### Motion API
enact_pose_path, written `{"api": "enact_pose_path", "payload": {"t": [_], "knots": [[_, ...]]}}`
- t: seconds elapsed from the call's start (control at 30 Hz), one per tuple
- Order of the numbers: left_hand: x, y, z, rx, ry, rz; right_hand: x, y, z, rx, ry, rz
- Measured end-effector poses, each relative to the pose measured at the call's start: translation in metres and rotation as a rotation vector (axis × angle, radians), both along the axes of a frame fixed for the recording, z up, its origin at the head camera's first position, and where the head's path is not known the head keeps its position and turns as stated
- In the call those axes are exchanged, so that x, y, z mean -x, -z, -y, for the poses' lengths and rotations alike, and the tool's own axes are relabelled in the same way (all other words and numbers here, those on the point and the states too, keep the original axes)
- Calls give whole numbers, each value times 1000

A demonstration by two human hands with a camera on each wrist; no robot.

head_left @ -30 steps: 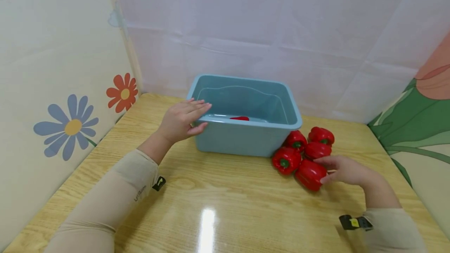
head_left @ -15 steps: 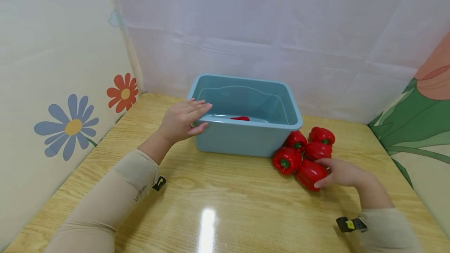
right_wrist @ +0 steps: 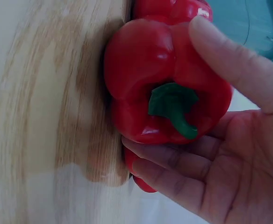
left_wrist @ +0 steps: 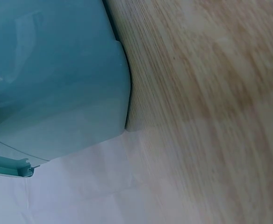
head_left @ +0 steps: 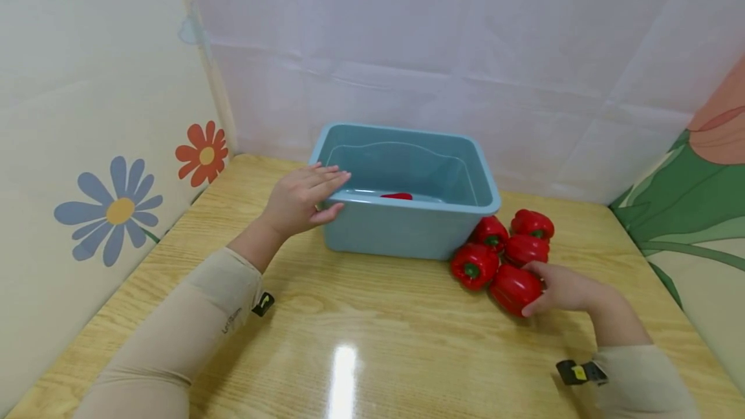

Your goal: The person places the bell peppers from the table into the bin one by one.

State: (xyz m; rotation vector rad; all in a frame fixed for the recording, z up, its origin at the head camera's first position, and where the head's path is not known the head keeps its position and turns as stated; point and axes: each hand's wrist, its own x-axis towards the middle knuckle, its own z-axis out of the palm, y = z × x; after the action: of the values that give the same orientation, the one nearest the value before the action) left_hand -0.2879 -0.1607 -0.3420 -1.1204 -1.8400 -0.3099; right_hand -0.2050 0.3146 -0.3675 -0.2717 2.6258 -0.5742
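In the head view my left hand (head_left: 302, 199) rests on the left front corner of a blue plastic bin (head_left: 396, 233), its fingers straight across the rim. The left wrist view shows the bin's outer side (left_wrist: 61, 84); almost none of that hand appears there. My right hand (head_left: 563, 288) grips the nearest red bell pepper (head_left: 515, 290), which lies on the table. In the right wrist view the thumb (right_wrist: 230, 58) lies on one side of this pepper, the curled fingers on the other, and its green stem (right_wrist: 176, 109) faces the palm.
Several more red bell peppers (head_left: 526, 249) sit close together by the bin's right front corner. A piece of something red (head_left: 398, 196) shows inside the bin; the front wall hides the rest. White sheeting (head_left: 396, 37) stands behind the wooden table (head_left: 279, 354).
My right hand has moved slightly left and closed its thumb and fingers around the nearest pepper. The left hand and the bin have stayed where they were.
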Motion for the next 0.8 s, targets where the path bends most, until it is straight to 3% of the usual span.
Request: {"api": "enact_pose_path", "payload": {"t": [0.3,0.8], "knots": [[-1,0,1,0,-3,18,1,1,0,-22,-12,-22],[-3,-5,4,72,-3,43,0,1,-1,-17,-2,-24]]}}
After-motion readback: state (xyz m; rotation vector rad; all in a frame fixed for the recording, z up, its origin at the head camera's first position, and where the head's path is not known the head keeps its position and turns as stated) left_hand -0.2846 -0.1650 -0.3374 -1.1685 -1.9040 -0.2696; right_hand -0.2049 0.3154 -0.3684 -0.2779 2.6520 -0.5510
